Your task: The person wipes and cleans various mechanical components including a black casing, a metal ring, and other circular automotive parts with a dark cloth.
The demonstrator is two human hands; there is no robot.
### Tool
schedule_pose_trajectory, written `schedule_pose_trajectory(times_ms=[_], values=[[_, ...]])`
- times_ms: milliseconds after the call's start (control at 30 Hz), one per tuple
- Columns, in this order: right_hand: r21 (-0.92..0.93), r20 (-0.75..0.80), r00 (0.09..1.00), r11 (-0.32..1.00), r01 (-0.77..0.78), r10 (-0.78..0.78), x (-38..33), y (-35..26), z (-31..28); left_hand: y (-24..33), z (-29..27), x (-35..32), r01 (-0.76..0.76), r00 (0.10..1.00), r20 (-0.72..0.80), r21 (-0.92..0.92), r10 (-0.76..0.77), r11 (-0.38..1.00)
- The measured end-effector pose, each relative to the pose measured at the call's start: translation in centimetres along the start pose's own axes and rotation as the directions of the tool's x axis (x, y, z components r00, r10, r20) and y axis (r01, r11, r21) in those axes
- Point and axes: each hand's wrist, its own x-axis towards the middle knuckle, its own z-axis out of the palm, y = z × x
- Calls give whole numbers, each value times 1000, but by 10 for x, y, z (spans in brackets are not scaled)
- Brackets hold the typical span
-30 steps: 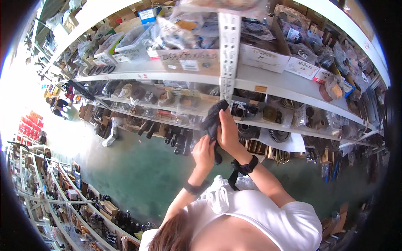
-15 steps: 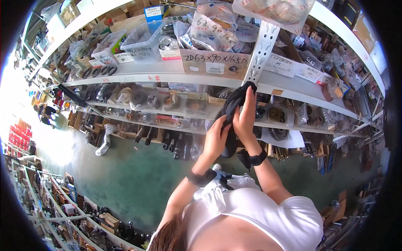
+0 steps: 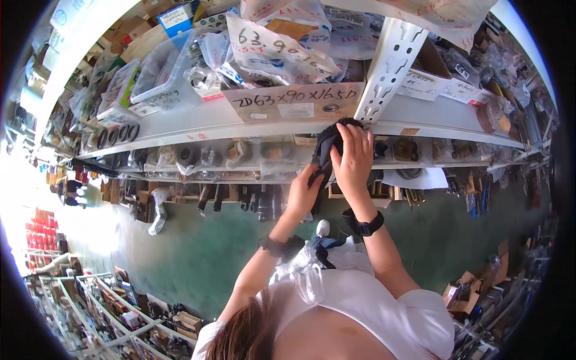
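Both my hands are up at the shelving, working on one dark thing. My right hand (image 3: 353, 157) lies flat over the top of a black, bunched piece of cloth or glove (image 3: 327, 144), fingers (image 3: 360, 137) spread and curled down onto it, pressing it against the front edge of the white metal shelf (image 3: 240, 123). It is a covering grip more than a pinch, palm down, with the fingers closed lightly around the bundle. My left hand (image 3: 303, 193) comes in from below, fingers wrapped shut on the lower end of the same black cloth, which hangs down from under my right palm. So the cloth sits right at the shelf lip, between my two hands, just beside the white perforated upright post (image 3: 389, 63) that rises to the right of it. I cannot tell whether the bundle is a glove or a rag; the folds are too dark. A black wristband (image 3: 363, 227) rings my right wrist, another dark band (image 3: 279, 246) my left. Above the shelf edge stands a cardboard box with a handwritten label (image 3: 294, 102), plastic bags of parts (image 3: 276, 51) piled over it. The shelf below holds small metal parts (image 3: 240, 153), and the floor (image 3: 198, 240) under me is green.
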Motion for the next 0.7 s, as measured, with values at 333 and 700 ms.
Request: schedule_pose_trajectory(times_ms=[333, 700], values=[[146, 15, 1000, 989, -14, 11, 14, -64, 30, -46, -74, 14, -45, 992, 120, 3, 44, 999], [133, 32, 999, 991, 9, -14, 41, -199, 110, -98, -238, 13, -141, 988, -46, 144, 149, 979]])
